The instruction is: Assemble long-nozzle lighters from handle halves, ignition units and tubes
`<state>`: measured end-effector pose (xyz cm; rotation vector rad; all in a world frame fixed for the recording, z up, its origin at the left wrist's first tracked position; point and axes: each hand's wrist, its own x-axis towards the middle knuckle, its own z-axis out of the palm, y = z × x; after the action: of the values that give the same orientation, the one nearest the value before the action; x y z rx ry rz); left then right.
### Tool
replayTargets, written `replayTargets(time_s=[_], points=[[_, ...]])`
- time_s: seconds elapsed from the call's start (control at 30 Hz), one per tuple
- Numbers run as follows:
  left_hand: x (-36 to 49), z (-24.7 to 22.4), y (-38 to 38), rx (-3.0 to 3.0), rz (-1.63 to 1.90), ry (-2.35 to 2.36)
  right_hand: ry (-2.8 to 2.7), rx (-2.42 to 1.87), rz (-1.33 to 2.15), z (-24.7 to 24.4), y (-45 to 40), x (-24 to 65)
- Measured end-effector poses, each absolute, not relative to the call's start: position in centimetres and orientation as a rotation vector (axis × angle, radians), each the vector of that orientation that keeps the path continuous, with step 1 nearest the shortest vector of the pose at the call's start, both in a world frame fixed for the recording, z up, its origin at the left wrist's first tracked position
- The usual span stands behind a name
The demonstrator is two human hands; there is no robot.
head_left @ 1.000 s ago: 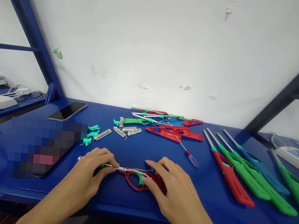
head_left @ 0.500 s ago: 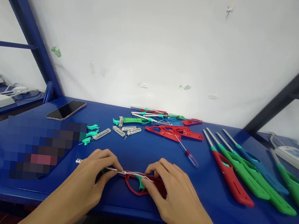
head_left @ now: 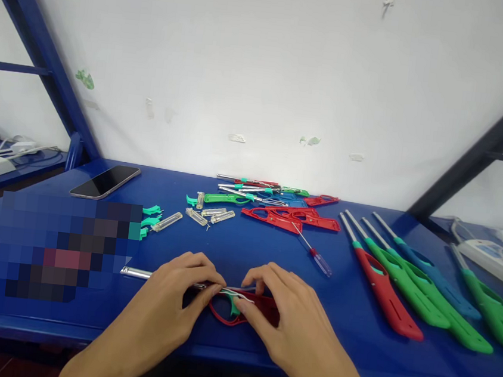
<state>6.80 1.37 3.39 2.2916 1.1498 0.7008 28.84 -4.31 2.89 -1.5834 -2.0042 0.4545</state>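
Note:
A red lighter casing half (head_left: 219,317) with a teal trigger (head_left: 234,310) lies on the blue table before me. Pale thin wires (head_left: 240,295) run along its upper side. My left hand (head_left: 177,297) is closed, thumb and fingertips pinching the wires at the casing's left end. From under that hand a silver metal tube (head_left: 135,272) sticks out to the left. My right hand (head_left: 298,319) curls over the casing's right part, its thumb beside the trigger and wire ends. The hand hides much of the handle.
Assembled lighters (head_left: 387,293) in red, green and blue lie at right. A screwdriver (head_left: 320,262) rests near red casing halves (head_left: 275,219). Clear fuel tanks (head_left: 167,221) and teal triggers (head_left: 151,220) are left of centre. Behind a blurred patch lies a phone (head_left: 106,182).
My left hand has slid right along the wires, towards the trigger, and more of the metal tube shows at left. My right hand stays nearly in place over the casing.

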Motion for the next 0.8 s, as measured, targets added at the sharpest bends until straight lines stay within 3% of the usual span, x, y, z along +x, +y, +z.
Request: replayTargets(time_s=[0.8], points=[[6.46, 2.54, 1.43, 2.3, 0.801, 1.059, -2.027, -1.511, 0.496, 3.08, -4.19, 28.94]])
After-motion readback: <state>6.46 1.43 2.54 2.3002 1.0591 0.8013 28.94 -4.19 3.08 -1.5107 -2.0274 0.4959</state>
